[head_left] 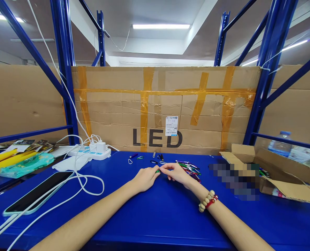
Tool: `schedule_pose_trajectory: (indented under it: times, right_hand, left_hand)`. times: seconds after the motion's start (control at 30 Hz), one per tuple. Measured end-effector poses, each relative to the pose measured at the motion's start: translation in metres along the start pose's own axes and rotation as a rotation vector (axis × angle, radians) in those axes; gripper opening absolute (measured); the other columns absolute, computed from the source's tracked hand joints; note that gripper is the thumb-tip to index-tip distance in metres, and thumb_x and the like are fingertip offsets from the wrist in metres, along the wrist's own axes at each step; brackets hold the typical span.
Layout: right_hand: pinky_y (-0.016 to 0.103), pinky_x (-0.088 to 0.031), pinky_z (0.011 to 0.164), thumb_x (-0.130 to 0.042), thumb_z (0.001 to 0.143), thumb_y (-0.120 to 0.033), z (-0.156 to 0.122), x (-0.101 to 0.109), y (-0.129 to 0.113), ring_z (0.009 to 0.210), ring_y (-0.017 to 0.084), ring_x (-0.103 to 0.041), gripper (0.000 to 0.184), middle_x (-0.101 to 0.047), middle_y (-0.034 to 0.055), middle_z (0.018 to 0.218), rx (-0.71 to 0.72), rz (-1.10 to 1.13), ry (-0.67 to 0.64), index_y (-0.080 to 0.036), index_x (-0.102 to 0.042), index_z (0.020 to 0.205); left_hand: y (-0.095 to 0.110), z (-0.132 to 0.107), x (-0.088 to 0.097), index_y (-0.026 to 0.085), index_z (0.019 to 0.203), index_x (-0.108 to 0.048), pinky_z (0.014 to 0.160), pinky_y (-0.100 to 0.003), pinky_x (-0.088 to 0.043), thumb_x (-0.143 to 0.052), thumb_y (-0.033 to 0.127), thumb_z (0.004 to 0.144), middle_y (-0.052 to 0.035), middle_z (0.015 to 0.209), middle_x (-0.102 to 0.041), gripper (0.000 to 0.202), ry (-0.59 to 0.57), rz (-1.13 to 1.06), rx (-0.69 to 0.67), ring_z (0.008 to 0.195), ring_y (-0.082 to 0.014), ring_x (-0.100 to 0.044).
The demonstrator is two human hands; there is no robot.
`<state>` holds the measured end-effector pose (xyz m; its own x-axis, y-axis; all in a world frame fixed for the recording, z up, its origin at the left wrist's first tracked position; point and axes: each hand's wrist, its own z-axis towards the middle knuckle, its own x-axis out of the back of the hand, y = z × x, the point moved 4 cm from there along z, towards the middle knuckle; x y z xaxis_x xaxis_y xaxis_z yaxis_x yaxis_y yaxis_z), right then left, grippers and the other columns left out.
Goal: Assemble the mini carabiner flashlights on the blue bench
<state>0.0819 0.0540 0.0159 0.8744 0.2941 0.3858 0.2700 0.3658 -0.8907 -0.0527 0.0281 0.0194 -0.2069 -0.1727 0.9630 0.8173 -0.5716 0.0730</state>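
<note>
My left hand (145, 179) is closed over the blue tabletop, its fingertips around a small green piece (158, 171) that mostly hides behind them. My right hand (176, 173) meets it from the right, thumb and forefinger pinched at the same spot; whatever is between them is too small to make out. Just beyond the hands lie a silver carabiner (130, 161), a green carabiner (140, 158), a dark carabiner (153, 161) and a purple tube (134, 156). Behind my right hand is a pile of slim, shiny coloured sticks (190, 168), perhaps pens.
An open cardboard box (288, 188) stands at right, beside a blurred patch. At left are a phone (39, 193), looping white cables (92, 177) and a power strip (102, 153). A cardboard panel (113, 111) walls off the back between blue posts (66, 52).
</note>
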Motion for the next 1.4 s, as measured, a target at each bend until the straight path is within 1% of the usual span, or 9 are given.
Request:
schedule_pose_trajectory:
  times: [0.23,0.5,0.8,1.0,1.4]
  right_hand:
    - [0.015,-0.027,0.034,-0.063,0.066,-0.054,0.0012,-0.0002,0.0015,0.042,0.006,-0.041,0.043,-0.054,0.0002,0.062,0.009,0.001,-0.005,-0.013,-0.065,0.078]
    - [0.015,-0.027,0.035,-0.064,0.067,-0.054,0.0004,-0.0004,0.0013,0.042,0.007,-0.041,0.042,-0.053,0.0000,0.060,0.001,0.002,-0.003,-0.013,-0.065,0.077]
    - [0.015,-0.026,0.035,-0.063,0.065,-0.056,0.0007,-0.0007,0.0007,0.042,0.007,-0.041,0.045,-0.053,0.0004,0.060,0.010,0.005,-0.001,-0.012,-0.065,0.078]
    - [0.015,-0.027,0.035,-0.061,0.065,-0.055,-0.0007,-0.0002,-0.0012,0.042,0.007,-0.041,0.046,-0.054,0.0010,0.061,0.017,0.004,-0.002,-0.011,-0.065,0.078]
    - [0.015,-0.027,0.035,-0.062,0.065,-0.056,0.0004,-0.0007,0.0009,0.042,0.007,-0.041,0.046,-0.053,0.0005,0.060,0.007,0.002,-0.004,-0.012,-0.065,0.078]
  left_hand:
    - [0.0000,0.0001,0.0001,0.021,0.102,-0.041,0.073,-0.031,-0.044,-0.029,0.028,0.094,-0.0057,0.099,-0.058,0.016,-0.005,-0.012,0.005,0.090,-0.0233,-0.056]
    - [-0.0001,0.0004,0.0000,0.021,0.102,-0.041,0.074,-0.031,-0.044,-0.030,0.027,0.094,-0.0056,0.099,-0.058,0.015,-0.009,-0.017,0.010,0.091,-0.0233,-0.056]
    - [0.0008,-0.0001,0.0007,0.020,0.101,-0.041,0.072,-0.031,-0.044,-0.030,0.026,0.094,-0.0064,0.097,-0.059,0.014,-0.003,-0.006,0.006,0.089,-0.0244,-0.057]
    - [0.0006,0.0001,0.0009,0.020,0.100,-0.041,0.070,-0.031,-0.044,-0.031,0.026,0.094,-0.0064,0.095,-0.059,0.013,0.002,0.002,0.007,0.087,-0.0245,-0.058]
    - [-0.0003,0.0006,-0.0007,0.021,0.102,-0.041,0.072,-0.031,-0.045,-0.031,0.027,0.094,-0.0061,0.096,-0.059,0.014,0.004,0.014,0.003,0.089,-0.0241,-0.057]
